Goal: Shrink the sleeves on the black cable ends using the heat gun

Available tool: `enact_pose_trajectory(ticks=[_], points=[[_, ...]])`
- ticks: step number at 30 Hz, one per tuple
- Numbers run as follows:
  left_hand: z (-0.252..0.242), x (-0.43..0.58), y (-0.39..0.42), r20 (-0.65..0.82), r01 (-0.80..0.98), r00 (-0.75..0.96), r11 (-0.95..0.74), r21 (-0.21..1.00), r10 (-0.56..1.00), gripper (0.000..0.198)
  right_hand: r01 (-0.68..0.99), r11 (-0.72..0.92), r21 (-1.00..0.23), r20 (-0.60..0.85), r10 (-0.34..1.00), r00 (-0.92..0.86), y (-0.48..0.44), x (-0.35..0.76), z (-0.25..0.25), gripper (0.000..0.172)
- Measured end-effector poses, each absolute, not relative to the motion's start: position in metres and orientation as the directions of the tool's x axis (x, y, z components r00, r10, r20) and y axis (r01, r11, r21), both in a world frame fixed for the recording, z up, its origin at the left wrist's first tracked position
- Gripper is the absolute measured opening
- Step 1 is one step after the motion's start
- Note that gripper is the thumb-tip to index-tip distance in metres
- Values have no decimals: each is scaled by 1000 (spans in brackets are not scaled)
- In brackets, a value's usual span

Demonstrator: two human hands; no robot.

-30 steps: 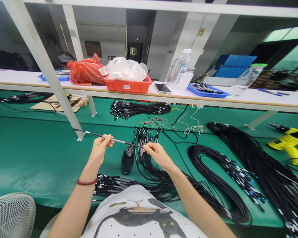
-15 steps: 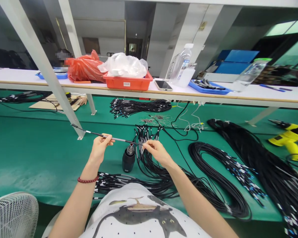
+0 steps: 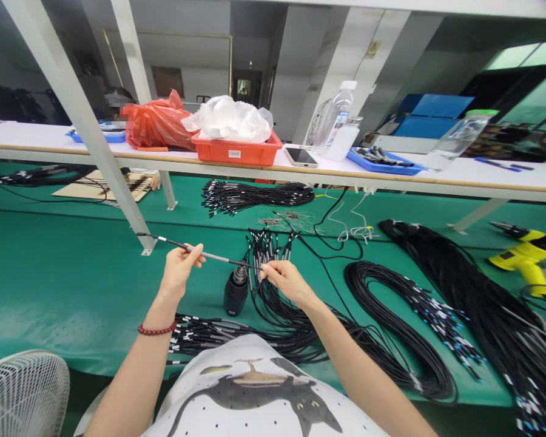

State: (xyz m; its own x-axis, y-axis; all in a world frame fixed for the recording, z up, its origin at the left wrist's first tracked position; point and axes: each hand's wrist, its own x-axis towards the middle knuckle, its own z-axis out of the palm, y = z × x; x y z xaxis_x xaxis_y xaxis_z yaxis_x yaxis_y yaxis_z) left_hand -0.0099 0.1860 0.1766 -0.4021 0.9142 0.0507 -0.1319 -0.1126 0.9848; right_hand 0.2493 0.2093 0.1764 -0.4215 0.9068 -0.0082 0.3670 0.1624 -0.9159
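My left hand (image 3: 178,270) pinches a thin black cable (image 3: 218,258) with a grey sleeve, held level above the green mat. My right hand (image 3: 286,280) pinches the same cable a little to the right, so the piece is stretched between both hands. The cable's free end (image 3: 142,235) sticks out to the left past a white band. Just below the stretched part stands a small black cylinder tool (image 3: 235,292) with a metal tip. Under my right hand lies a fan of black cables (image 3: 273,303) with white-banded ends.
Coiled black cable bundles (image 3: 404,328) cover the mat on the right, with a yellow power tool (image 3: 525,258) beyond. A white shelf (image 3: 391,176) carries an orange tray (image 3: 236,152), a phone (image 3: 301,157), bottles and a blue tray. A slanted shelf post (image 3: 95,145) stands left; a white fan (image 3: 22,394) is at bottom left.
Both hands keep their pinch on the cable; the cable and hands have hardly shifted. The view has moved slightly.
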Motion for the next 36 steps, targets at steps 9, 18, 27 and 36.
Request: enact_pose_trajectory(ticks=[9, 18, 27, 36], points=[[169, -12, 189, 41, -136, -452, -114, 984, 891, 35, 300, 130, -945, 14, 933, -361, 208, 241, 171, 37], [172, -13, 187, 38, -171, -442, -126, 977, 896, 44, 212, 107, -971, 29, 940, -340, 213, 239, 162, 30], [173, -12, 185, 32, -178, -448, -125, 976, 893, 43, 238, 131, -962, 42, 937, -346, 209, 242, 167, 32], [182, -10, 171, 36, -240, -436, -155, 958, 899, 42, 186, 98, -978, -7, 868, -497, 185, 255, 179, 45]])
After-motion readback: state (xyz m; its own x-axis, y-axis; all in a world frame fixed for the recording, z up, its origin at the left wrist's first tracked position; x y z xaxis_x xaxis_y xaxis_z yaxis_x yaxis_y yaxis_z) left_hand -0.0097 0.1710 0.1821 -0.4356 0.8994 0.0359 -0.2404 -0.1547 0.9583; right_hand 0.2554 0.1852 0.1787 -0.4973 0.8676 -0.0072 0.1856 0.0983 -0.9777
